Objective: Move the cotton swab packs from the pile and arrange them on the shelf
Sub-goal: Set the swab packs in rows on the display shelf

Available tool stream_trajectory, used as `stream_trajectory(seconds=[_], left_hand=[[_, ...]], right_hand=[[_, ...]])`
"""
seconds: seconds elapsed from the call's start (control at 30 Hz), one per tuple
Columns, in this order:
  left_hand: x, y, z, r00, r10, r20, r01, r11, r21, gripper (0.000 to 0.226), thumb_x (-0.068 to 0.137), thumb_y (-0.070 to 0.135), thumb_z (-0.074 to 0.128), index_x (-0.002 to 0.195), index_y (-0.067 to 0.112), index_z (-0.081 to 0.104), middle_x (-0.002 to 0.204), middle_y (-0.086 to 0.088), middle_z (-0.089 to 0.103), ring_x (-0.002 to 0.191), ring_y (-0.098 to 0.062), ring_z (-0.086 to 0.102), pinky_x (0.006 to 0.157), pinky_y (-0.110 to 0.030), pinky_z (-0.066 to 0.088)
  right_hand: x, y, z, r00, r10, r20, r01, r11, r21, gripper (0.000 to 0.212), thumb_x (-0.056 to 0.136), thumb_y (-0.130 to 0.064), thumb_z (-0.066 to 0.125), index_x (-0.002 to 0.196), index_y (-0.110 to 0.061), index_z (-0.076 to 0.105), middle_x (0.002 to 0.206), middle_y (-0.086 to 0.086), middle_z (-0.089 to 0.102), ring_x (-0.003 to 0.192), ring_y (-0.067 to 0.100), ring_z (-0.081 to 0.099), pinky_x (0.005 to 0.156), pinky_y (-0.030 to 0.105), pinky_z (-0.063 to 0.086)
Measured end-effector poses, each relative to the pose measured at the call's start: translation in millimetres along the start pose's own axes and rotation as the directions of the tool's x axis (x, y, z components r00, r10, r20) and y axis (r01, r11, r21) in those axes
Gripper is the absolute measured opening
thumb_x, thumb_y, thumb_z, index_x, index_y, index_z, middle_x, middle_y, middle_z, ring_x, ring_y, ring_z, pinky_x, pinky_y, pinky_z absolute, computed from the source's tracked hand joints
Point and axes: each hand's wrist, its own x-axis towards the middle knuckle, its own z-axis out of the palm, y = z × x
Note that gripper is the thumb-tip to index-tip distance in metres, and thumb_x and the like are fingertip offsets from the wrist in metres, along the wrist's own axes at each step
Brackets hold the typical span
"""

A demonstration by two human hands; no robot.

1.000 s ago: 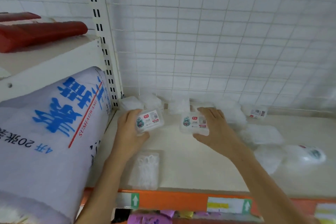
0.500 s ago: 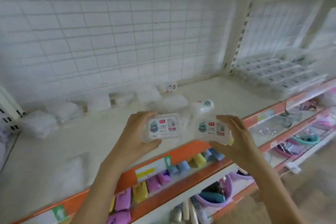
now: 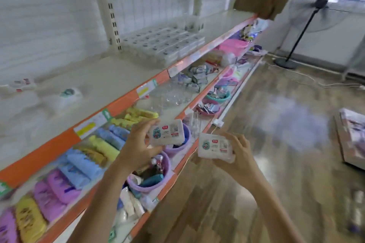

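Both hands are occupied, each with one cotton swab pack. The left hand [image 3: 138, 144] grasps the left pack [image 3: 166, 132] by its near edge, thumb below and fingers over the side, label turned up toward the person. The right hand [image 3: 236, 156] cradles the right pack [image 3: 215, 147] from beneath, fingers curled round its far end, label likewise showing. Both packs are carried in front of the shelving, out over the lower tiers and clear of any surface; neither rests on the shelf [image 3: 102, 77]. The label-up grips appear chosen so the packs can be set down face-up without being turned. The remaining pile [image 3: 65, 96] lies at the far left of the shelf board, blurred. Further right along the same board, beyond the upright [image 3: 111, 12], stands a neat block of arranged packs [image 3: 164, 42], stacked flat in rows; this is judged to be the destination. One pack per hand suits orderly placement beside that block. Placement is not yet done.
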Motion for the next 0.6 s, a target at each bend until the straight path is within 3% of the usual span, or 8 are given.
stream_trajectory(seconds=[0.07,0.17,0.33,0.47,0.6], left_hand=[[17.3,11.0,28.9,0.998,0.021,0.057,-0.020,1.000,-0.017,0.067,0.061,0.032,0.073,0.123,0.026,0.046,0.117,0.009,0.046,0.112,-0.011,0.040,0.084,-0.004,0.034],[51.5,22.2,62.9,0.990,0.055,0.131,-0.051,0.998,-0.030,0.069,0.056,0.038,0.070,0.119,0.034,0.043,0.109,0.025,0.041,0.110,-0.008,0.041,0.086,-0.015,0.040],[122.9,26.2,109.7,0.977,0.130,0.170,-0.135,0.991,0.020,0.071,0.065,0.010,0.081,0.125,0.027,0.044,0.110,0.005,0.048,0.107,-0.014,0.040,0.080,-0.003,0.034],[187.9,19.1,138.0,0.973,0.145,0.179,-0.155,0.987,0.044,0.073,0.066,0.016,0.081,0.129,0.024,0.045,0.111,0.009,0.046,0.109,-0.010,0.038,0.088,-0.016,0.037],[264.7,22.4,154.1,0.978,0.140,0.155,-0.149,0.988,0.049,0.070,0.070,0.018,0.079,0.130,0.022,0.044,0.112,0.008,0.043,0.108,-0.006,0.036,0.084,0.000,0.031]], right_hand=[[-3.1,23.9,-18.5,0.998,0.044,-0.042,-0.044,0.999,0.004,0.080,0.057,-0.052,0.070,0.123,-0.009,0.054,0.111,0.002,0.047,0.105,0.025,0.045,0.085,0.030,0.039],[3.3,53.5,-38.2,0.991,0.119,-0.058,-0.117,0.992,0.042,0.074,0.063,-0.027,0.082,0.128,-0.015,0.049,0.115,-0.002,0.043,0.112,0.027,0.044,0.091,0.038,0.045],[45.9,102.4,-52.7,0.982,0.168,-0.089,-0.164,0.985,0.049,0.073,0.064,-0.022,0.083,0.128,-0.018,0.049,0.117,-0.002,0.043,0.115,0.027,0.044,0.094,0.044,0.045],[101.3,134.8,-58.8,0.981,0.165,-0.099,-0.162,0.986,0.043,0.071,0.066,-0.021,0.082,0.129,-0.019,0.047,0.115,-0.007,0.041,0.115,0.021,0.043,0.095,0.034,0.043],[180.2,167.3,-68.7,0.985,0.149,-0.086,-0.149,0.989,0.007,0.074,0.065,-0.023,0.083,0.130,-0.018,0.047,0.115,-0.009,0.041,0.115,0.021,0.043,0.094,0.033,0.044]])
